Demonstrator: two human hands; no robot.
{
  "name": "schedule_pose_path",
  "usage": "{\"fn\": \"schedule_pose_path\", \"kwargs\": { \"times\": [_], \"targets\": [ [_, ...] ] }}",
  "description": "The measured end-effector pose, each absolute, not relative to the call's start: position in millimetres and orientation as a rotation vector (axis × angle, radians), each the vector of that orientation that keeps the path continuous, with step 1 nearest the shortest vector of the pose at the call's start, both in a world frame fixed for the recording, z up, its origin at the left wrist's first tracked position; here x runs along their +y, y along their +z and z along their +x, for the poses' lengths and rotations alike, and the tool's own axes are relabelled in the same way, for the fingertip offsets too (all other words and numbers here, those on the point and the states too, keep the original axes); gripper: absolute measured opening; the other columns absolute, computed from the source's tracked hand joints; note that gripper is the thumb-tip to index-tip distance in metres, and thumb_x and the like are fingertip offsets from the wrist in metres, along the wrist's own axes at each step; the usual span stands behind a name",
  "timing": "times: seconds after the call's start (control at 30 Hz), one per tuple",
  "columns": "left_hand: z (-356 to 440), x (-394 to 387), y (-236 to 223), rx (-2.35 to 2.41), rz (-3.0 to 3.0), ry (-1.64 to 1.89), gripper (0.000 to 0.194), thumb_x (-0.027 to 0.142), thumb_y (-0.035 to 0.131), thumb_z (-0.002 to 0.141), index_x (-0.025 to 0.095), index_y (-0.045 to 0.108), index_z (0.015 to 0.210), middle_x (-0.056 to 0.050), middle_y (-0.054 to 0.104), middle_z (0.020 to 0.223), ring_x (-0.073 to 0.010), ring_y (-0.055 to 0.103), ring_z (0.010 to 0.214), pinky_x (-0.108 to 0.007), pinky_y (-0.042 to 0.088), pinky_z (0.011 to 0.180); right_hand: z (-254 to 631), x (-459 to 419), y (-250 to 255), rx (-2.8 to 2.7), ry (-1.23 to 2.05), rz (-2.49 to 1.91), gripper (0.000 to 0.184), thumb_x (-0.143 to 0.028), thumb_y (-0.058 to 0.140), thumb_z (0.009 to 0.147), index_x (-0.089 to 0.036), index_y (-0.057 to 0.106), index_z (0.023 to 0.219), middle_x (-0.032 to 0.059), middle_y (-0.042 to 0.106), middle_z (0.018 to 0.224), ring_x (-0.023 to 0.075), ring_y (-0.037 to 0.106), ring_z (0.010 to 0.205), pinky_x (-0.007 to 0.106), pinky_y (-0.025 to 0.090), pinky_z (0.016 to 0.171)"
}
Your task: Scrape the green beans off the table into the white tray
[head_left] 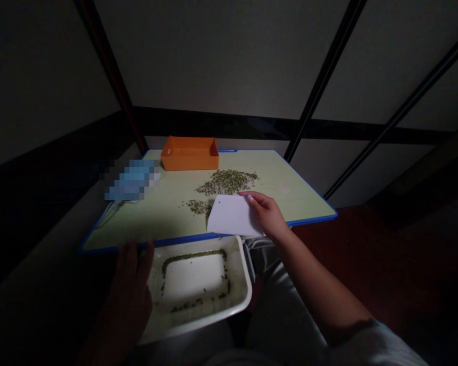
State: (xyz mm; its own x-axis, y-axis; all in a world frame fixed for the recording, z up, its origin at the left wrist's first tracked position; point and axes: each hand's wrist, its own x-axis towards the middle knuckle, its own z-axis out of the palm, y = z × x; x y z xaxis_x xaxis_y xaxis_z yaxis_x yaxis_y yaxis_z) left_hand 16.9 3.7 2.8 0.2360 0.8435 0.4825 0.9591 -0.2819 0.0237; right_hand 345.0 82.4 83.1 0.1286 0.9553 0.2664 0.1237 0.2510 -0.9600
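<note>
My right hand (267,216) is closed on a white flat scraper card (232,215), held at the near edge of a pale green table with a blue rim (145,223). Small green beans (227,182) lie scattered on the table just beyond the card. My left hand (132,284) grips the left rim of a white tray (234,305) held below the table's near edge; a ring of green beans lies inside the tray.
An orange rectangular box (190,153) stands at the table's far edge. A blurred bluish object (132,179) lies at the left of the table. Dark metal bars (320,76) and a wall rise behind. My lap in light trousers (282,315) is below.
</note>
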Motion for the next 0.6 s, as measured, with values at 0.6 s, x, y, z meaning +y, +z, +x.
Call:
{"fn": "schedule_pose_path", "kwargs": {
  "times": [0.6],
  "targets": [
    [20.9, 1.9, 7.7, -1.696, -2.25, -0.616, 0.083, 0.002, 0.036, 0.075, 0.027, 0.002, 0.147, -0.015, -0.001, 0.161, -0.0331, 0.005, 0.146, -0.054, 0.032, 0.114, 384.9, 94.1, 92.3, -1.037, 0.717, -1.161, 0.043, -0.037, 0.078, 0.062, -0.02, 0.071, 0.1, 0.0088, 0.07, 0.107, 0.0226, 0.062, 0.088, 0.033, 0.048, 0.072]
  ]
}}
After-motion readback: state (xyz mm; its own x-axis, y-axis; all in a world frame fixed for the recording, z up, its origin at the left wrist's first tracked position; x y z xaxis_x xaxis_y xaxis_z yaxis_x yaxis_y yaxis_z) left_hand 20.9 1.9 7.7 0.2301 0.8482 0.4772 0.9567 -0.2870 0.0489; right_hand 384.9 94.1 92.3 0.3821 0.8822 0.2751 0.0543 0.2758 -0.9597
